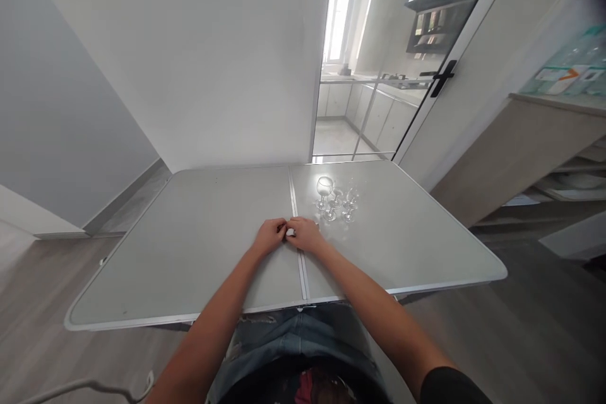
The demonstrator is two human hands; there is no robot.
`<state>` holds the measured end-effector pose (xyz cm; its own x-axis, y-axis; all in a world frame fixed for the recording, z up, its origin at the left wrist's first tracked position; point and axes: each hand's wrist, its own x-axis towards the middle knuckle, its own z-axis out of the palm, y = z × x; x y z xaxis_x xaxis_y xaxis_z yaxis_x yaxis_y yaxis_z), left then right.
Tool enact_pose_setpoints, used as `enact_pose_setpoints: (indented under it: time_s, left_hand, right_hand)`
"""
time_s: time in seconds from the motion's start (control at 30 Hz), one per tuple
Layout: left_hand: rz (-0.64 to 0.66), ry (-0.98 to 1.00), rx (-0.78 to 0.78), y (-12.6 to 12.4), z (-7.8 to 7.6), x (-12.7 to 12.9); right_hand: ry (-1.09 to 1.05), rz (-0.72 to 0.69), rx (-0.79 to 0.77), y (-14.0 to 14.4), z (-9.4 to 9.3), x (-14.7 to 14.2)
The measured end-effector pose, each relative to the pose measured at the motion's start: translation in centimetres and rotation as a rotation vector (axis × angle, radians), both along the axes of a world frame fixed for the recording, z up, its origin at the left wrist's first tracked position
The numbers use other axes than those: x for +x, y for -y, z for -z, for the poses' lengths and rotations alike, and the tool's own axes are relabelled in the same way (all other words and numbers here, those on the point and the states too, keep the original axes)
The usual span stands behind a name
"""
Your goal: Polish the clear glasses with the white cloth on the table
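My left hand (271, 235) and my right hand (305, 234) meet over the table's centre seam, fingers curled and touching or nearly so. Between them shows a small whitish bit (290, 232), mostly covered by the fingers; its kind is hidden. Both hands appear closed around it. Just beyond my right hand, several clear stemmed glasses stand close together, among them a round-bowled wine glass (324, 187) at the back left of the group. Their outlines partly blend into the glossy surface.
The pale folding table (213, 246) has a metal rim and a white wall (213, 63) behind it. Beyond its far right side is a glass door with a black handle (444, 78). A wooden shelf (502, 158) with plastic bottles (575, 66) stands at right.
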<state>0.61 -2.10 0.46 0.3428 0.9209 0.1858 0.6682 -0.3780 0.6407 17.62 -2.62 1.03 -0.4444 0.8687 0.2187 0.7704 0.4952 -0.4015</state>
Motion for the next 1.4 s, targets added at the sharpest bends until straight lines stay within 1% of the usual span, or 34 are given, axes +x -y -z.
enact_pose_setpoints:
  time_s: [0.2, 0.37, 0.5, 0.7, 0.9, 1.03, 1.13, 1.23, 1.27, 1.33, 1.4]
  left_hand:
    - [-0.003, 0.025, -0.045, 0.4, -0.5, 0.2]
    - [0.016, 0.049, -0.018, 0.3, -0.4, 0.1]
    - [0.014, 0.052, -0.019, 0.3, -0.4, 0.1]
    - [0.007, 0.043, -0.028, 0.4, -0.5, 0.1]
    - [0.009, 0.031, -0.026, 0.4, -0.6, 0.1]
    - [0.023, 0.021, -0.026, 0.5, -0.7, 0.0]
    - [-0.027, -0.028, -0.002, 0.7, -0.5, 0.1]
    - [-0.14, -0.206, 0.044, 1.0, 0.0, 0.8]
    - [-0.171, -0.269, 0.059, 1.1, 0.2, 1.3]
    - [-0.203, -0.362, 0.073, 1.2, 0.2, 2.7]
    - [-0.219, -0.397, 0.051, 1.0, -0.1, 4.6]
  right_hand:
    - [-0.15, -0.041, -0.033, -0.4, 0.3, 0.9]
    - [-0.209, -0.05, -0.024, -0.6, 0.7, 1.0]
    - [-0.215, -0.04, -0.021, -0.6, 0.8, 0.9]
    - [-0.185, -0.023, -0.035, -0.5, 0.5, 0.9]
    - [-0.201, -0.024, -0.037, -0.5, 0.2, 0.8]
    - [-0.244, -0.026, -0.045, 0.3, -0.1, 1.1]
    - [-0.289, 0.061, -0.055, 1.9, -0.1, 2.8]
    - [-0.3, 0.201, -0.078, 3.9, 0.1, 6.2]
    - [-0.302, 0.272, -0.079, 4.4, 0.2, 7.7]
    - [-0.298, 0.468, -0.071, 5.0, 0.2, 10.7]
    - [-0.283, 0.665, -0.073, 4.8, 0.1, 13.4]
